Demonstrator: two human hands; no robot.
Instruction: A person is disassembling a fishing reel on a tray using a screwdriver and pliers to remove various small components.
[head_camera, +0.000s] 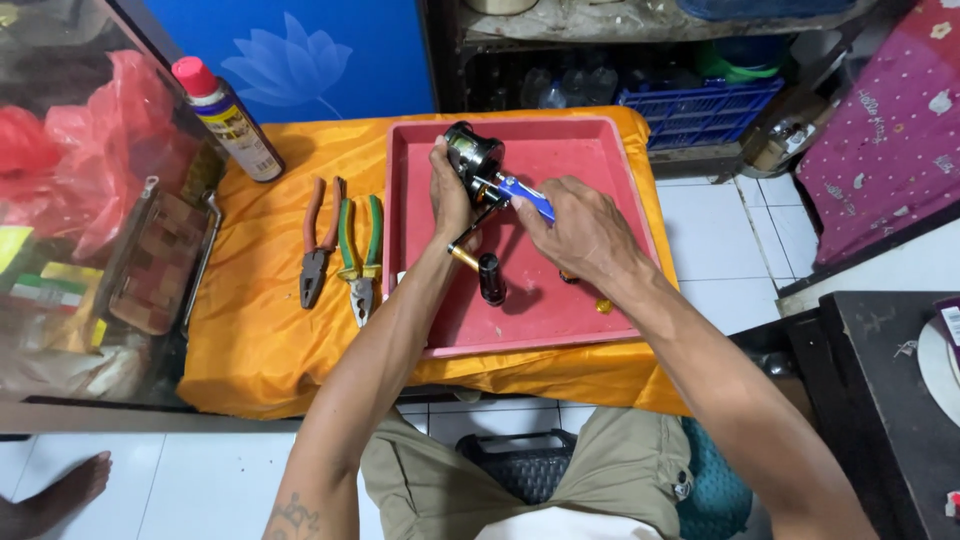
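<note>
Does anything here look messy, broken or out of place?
Nothing looks spilled or broken. The only oddity: the orange cloth hangs rumpled over the table edge. Both pliers lie neatly beside the red tray, and the spray can stands tilted.

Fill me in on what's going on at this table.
A person seated at a low table holds a black fishing reel above a red tray. The left hand grips the reel body; the right hand pinches its blue handle. Two pairs of pliers and a spray can sit on the orange cloth.
</note>
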